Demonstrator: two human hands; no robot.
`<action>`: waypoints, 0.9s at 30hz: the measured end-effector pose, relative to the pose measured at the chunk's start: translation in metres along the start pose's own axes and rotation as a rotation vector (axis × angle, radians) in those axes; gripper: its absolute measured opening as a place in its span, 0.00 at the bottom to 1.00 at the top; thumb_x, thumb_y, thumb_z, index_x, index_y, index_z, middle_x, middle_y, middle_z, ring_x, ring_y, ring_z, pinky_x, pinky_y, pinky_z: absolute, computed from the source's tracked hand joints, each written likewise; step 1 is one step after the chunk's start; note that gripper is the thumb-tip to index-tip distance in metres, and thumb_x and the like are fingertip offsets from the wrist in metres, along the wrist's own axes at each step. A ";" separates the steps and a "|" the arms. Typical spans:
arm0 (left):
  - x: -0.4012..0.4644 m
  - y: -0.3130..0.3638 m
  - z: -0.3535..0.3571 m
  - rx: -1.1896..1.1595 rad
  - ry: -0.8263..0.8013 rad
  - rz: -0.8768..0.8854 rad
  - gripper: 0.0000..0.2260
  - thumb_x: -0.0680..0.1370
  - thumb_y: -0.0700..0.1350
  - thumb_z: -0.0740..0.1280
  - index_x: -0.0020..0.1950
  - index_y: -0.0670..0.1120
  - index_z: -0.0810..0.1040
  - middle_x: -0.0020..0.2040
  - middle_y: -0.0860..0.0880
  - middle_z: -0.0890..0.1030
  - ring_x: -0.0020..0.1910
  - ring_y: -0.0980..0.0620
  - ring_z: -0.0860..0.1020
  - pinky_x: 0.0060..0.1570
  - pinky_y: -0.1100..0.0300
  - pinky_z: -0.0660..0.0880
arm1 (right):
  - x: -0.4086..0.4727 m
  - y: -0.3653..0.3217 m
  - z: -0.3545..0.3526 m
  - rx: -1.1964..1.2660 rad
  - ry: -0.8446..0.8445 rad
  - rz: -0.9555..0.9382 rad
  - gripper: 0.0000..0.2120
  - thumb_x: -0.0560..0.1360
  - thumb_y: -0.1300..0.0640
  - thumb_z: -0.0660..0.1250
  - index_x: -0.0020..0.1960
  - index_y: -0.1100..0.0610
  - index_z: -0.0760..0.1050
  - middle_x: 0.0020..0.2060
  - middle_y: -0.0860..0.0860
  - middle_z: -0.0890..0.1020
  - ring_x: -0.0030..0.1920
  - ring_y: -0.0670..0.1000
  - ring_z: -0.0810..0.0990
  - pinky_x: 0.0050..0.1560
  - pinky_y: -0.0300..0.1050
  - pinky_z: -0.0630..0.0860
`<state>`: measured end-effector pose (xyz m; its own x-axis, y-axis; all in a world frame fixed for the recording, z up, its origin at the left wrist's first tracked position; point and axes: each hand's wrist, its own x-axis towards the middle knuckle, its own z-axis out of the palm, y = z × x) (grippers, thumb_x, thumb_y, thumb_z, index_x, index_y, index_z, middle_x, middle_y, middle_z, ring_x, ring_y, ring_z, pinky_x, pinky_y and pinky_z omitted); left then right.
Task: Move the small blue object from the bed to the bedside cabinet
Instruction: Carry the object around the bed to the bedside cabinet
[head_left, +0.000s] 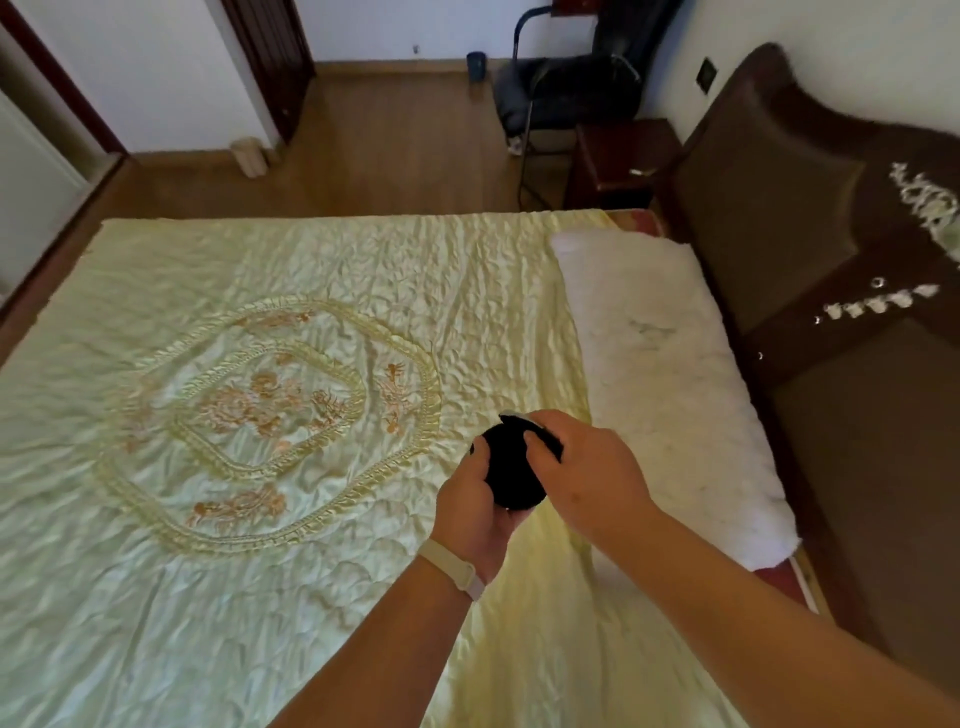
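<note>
A small, very dark, rounded object (511, 470) is held above the bed (218, 467), which has a pale yellow embroidered cover. My left hand (470, 506) cups it from below and the left. My right hand (587, 470) grips its top right side, fingers curled over it. The object looks almost black in this light, and its lower part is hidden by my palms. The dark wooden bedside cabinet (621, 156) stands beyond the far edge of the bed, next to the headboard (779, 208), with something small and pale lying on its top.
A long white fluffy pillow (670, 384) lies along the headboard side of the bed. A dark chair (566, 88) stands behind the cabinet. A small blue bin (476, 63) sits by the far wall. Wooden floor runs past the bed's far edge.
</note>
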<state>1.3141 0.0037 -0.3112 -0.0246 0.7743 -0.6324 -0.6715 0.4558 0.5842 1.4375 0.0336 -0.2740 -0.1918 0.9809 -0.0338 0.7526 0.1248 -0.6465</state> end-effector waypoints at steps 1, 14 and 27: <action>-0.006 0.003 0.003 -0.007 -0.009 0.011 0.18 0.82 0.52 0.57 0.62 0.45 0.79 0.58 0.42 0.84 0.57 0.45 0.82 0.56 0.46 0.78 | -0.002 -0.008 -0.001 -0.031 0.007 -0.020 0.11 0.78 0.47 0.58 0.57 0.45 0.75 0.39 0.45 0.83 0.38 0.48 0.80 0.37 0.46 0.78; -0.040 0.048 0.010 -0.090 -0.090 0.039 0.26 0.75 0.59 0.67 0.62 0.40 0.79 0.60 0.39 0.82 0.59 0.41 0.81 0.66 0.44 0.71 | -0.033 -0.065 0.005 -0.189 -0.057 -0.360 0.26 0.77 0.56 0.59 0.74 0.56 0.64 0.72 0.53 0.68 0.72 0.51 0.62 0.72 0.42 0.53; -0.081 0.109 -0.015 0.251 -0.216 0.048 0.15 0.82 0.45 0.60 0.61 0.37 0.79 0.57 0.35 0.82 0.54 0.40 0.82 0.50 0.45 0.82 | -0.036 -0.081 -0.055 -0.494 -0.150 -0.861 0.21 0.72 0.60 0.66 0.65 0.60 0.72 0.63 0.56 0.76 0.62 0.57 0.74 0.60 0.53 0.73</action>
<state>1.2320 -0.0161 -0.2035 0.1240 0.8606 -0.4939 -0.4692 0.4895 0.7351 1.4182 -0.0037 -0.1785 -0.8461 0.5023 0.1786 0.4905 0.8647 -0.1083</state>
